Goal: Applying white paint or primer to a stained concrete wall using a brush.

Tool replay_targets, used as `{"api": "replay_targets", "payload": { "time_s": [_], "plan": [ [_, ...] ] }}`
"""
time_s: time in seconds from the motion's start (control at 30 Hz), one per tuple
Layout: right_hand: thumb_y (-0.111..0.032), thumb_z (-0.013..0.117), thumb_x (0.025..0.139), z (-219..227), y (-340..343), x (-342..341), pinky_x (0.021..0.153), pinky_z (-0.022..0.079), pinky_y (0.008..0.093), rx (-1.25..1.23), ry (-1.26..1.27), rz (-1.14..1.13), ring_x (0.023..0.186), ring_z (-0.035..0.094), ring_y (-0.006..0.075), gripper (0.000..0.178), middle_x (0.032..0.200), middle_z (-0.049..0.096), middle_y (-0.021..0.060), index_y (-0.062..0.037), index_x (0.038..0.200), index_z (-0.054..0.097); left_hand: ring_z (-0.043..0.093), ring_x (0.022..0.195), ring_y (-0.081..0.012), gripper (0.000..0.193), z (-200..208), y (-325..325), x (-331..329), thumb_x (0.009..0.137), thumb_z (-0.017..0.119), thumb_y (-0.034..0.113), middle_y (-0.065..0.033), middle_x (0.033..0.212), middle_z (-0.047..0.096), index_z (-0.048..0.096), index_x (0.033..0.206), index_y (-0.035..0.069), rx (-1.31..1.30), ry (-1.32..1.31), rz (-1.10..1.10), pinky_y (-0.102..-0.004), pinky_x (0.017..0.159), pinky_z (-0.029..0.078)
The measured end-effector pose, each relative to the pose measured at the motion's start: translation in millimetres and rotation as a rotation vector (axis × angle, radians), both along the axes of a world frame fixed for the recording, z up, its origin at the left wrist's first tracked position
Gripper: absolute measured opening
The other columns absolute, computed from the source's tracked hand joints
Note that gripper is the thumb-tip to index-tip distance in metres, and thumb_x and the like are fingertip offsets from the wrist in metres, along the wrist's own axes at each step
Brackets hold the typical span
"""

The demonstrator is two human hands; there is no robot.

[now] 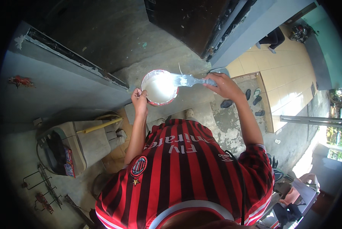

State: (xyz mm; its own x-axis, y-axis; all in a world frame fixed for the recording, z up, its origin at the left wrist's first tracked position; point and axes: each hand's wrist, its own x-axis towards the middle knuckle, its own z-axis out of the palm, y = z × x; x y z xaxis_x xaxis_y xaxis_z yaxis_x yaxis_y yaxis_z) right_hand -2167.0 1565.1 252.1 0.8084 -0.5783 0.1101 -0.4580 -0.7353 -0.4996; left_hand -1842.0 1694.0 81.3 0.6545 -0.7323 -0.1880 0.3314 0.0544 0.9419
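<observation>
A round can of white paint with a red outer wall is held up in front of me. My left hand grips its left rim, fingers curled over the edge. Around the handle of a paintbrush my right hand is closed. The brush lies roughly level, pointing left, with its bristle end over the can's right rim. White paint coats the bristles and parts of the handle. Glare on the paint hides whether the bristle tips touch it.
A dark door stands ahead beside a doorway whose left frame has peeling paint. A machine-like grey tub with a yellow pipe is at left. Several sandals lie at right by a tiled step. Another person's legs show beyond.
</observation>
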Motion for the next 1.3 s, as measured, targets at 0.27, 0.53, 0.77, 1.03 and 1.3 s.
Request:
{"api": "replay_targets", "payload": {
  "time_s": [0.27,0.53,0.77,1.03,1.3],
  "plan": [
    [-0.026,0.064,0.093,-5.1,-4.8,5.6,0.076,0.050,0.0432,0.063,0.013,-0.064,0.089,0.064,0.0373,0.024,0.097,0.067,0.0161,-0.0057,0.106,0.062,0.039,0.053,-0.0035,0.021,-9.9,-2.9,1.7,0.080,0.055,-0.001,0.0066,0.064,0.044,0.045,0.069,0.014,-0.053,-0.001,0.019,-0.0221,0.046,0.030],
    [-0.024,0.067,0.091,16.6,-3.9,25.2,0.073,0.050,0.0419,0.088,-0.019,-0.058,0.083,0.064,0.0371,0.023,0.090,0.068,0.0169,-0.0038,0.102,0.063,0.036,0.060,-0.0034,0.024,6.8,-1.2,-8.1,0.079,0.056,-0.006,0.0058,0.066,0.042,0.041,0.068,0.010,0.002,0.022,0.019,-0.0236,0.054,0.028],
    [-0.022,0.071,0.088,-28.8,-31.6,51.4,0.070,0.050,0.0384,0.147,-0.099,0.067,0.078,0.065,0.0344,0.022,0.084,0.069,0.0163,-0.0025,0.099,0.066,0.031,0.054,-0.0027,0.025,-0.4,-7.8,-14.7,0.078,0.055,-0.004,0.0075,0.063,0.039,0.040,0.069,0.013,-0.033,-0.016,0.002,-0.0239,0.047,0.022],
    [-0.025,0.070,0.088,-27.4,-38.4,44.8,0.079,0.051,0.0414,0.058,0.028,0.084,0.088,0.066,0.0367,0.025,0.092,0.070,0.0177,-0.0015,0.095,0.069,0.036,0.058,-0.0035,0.026,4.7,-2.7,-14.2,0.080,0.058,-0.005,0.0059,0.064,0.042,0.042,0.067,0.010,0.018,-0.053,-0.025,-0.0238,0.052,0.028],
    [-0.023,0.072,0.087,-9.1,-45.6,25.0,0.072,0.051,0.0392,0.050,-0.012,0.070,0.081,0.066,0.0357,0.024,0.086,0.069,0.0195,-0.0007,0.096,0.069,0.035,0.055,-0.0034,0.025,-2.2,-8.9,-9.3,0.078,0.057,-0.005,0.0064,0.063,0.043,0.042,0.067,0.012,-0.047,-0.087,-0.009,-0.0228,0.049,0.025]
  ]
}}
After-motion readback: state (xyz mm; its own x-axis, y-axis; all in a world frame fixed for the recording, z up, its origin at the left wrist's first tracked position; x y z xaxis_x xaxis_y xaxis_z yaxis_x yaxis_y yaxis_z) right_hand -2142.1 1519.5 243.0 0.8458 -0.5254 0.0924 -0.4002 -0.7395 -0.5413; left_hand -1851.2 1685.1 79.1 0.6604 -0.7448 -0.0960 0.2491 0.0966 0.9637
